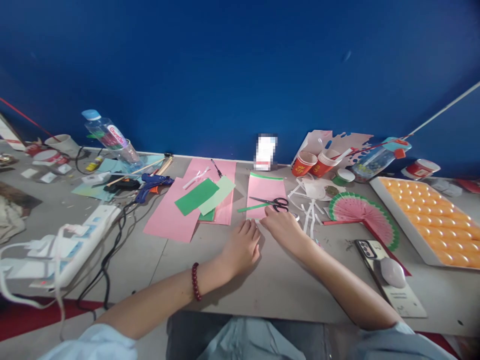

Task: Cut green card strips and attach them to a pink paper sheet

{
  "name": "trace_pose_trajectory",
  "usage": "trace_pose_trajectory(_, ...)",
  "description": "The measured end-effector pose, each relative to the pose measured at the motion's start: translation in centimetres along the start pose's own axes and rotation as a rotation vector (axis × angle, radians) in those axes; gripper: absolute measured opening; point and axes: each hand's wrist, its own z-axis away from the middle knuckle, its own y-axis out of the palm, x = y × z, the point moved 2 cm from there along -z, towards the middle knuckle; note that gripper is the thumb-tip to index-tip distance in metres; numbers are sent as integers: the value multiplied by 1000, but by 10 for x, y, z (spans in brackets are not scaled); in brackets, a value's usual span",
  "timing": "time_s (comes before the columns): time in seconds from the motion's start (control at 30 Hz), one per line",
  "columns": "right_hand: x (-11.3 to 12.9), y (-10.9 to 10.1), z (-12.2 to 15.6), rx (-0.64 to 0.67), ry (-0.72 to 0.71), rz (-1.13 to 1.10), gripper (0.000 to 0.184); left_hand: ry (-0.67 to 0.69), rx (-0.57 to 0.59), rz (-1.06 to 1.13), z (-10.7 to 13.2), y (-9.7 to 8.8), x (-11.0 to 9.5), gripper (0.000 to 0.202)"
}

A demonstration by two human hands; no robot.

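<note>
A pink paper sheet [258,187] with a green strip along its far edge lies in front of me. My left hand [243,246], a dark red bead bracelet at its wrist, has its fingers curled together at the sheet's near edge. Beside it, my right hand [284,229] is closed, its fingertips down at the same edge. What the fingers pinch there, if anything, is hidden. Black-handled scissors [279,203] lie on the sheet just beyond my right hand. A narrow green paper strip [252,207] runs partly under their blades.
To the left are green paper pieces [197,196] on pink sheets [170,220], a blue glue gun [152,186] and a power strip [78,250]. On the right stand red paper cups [303,164]. A watermelon-patterned fan [352,210], phone [408,302] and orange tray [442,217] lie nearer.
</note>
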Motion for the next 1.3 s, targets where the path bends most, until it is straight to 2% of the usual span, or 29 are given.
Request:
trace_pose_trajectory(0.1,0,-1,1,19,2,-16,28,-38,31,-76,-9,-3,-11,41)
trace_pose_trajectory(0.2,-2,0,1,7,-24,-19,27,-79,0,-103,-12,-3,-16,40)
trace_pose_trajectory(0.43,-5,1,-1,-27,-66,-5,28,-89,-86,-25,-7,2,-8,40)
trace_pose_trajectory(0.9,-5,-5,2,-5,-71,-30,27,-73,-105,20,-10,5,-5,38)
trace_pose_trajectory(1.1,-8,-2,2,6,-46,-27,29,-70,-50,143,-11,8,-4,36)
trace_pose_trajectory(1.3,-12,1,0,-17,-29,-61,27,-55,-28,156,-12,5,-3,38)
